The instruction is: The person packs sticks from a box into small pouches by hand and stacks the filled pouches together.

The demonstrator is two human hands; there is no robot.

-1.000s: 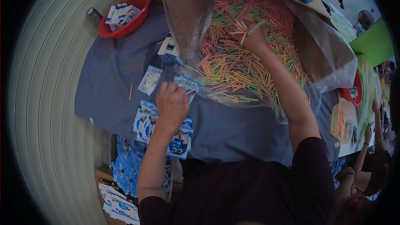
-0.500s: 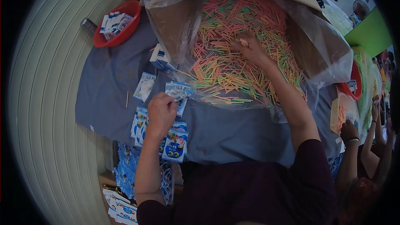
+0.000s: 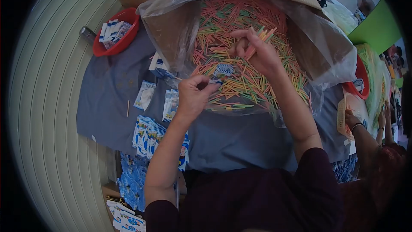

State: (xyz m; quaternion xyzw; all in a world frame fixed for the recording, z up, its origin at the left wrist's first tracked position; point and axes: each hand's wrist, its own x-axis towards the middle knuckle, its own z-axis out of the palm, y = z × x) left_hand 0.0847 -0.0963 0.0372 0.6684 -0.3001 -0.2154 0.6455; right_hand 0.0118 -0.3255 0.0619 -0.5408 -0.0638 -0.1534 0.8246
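Note:
My left hand (image 3: 194,96) pinches a small blue-and-white plastic packet (image 3: 223,71) in front of the pile of sticks. Several thin pink, orange and green sticks (image 3: 266,35) are gripped in my right hand (image 3: 265,58), just above the heap. That heap of coloured sticks (image 3: 240,15) lies on clear plastic inside a tipped cardboard box (image 3: 319,53). Below my left hand are a few more packets (image 3: 170,103) and an overlapping row of packets (image 3: 148,137). Another packet (image 3: 145,95) lies to their left. Whether the held packet contains sticks, I cannot tell.
A red bowl (image 3: 132,34) of small boxes stands at the back left, beside a dark metal cylinder (image 3: 87,33). A single stick (image 3: 128,108) lies on the grey cloth (image 3: 101,103). At right, a co-worker's hand (image 3: 352,119) is by a cream basket (image 3: 342,118).
My left hand has moved right and up, bringing a packet from the cloth to the pile's edge. My right hand has lifted and turned, now showing a bunch of sticks.

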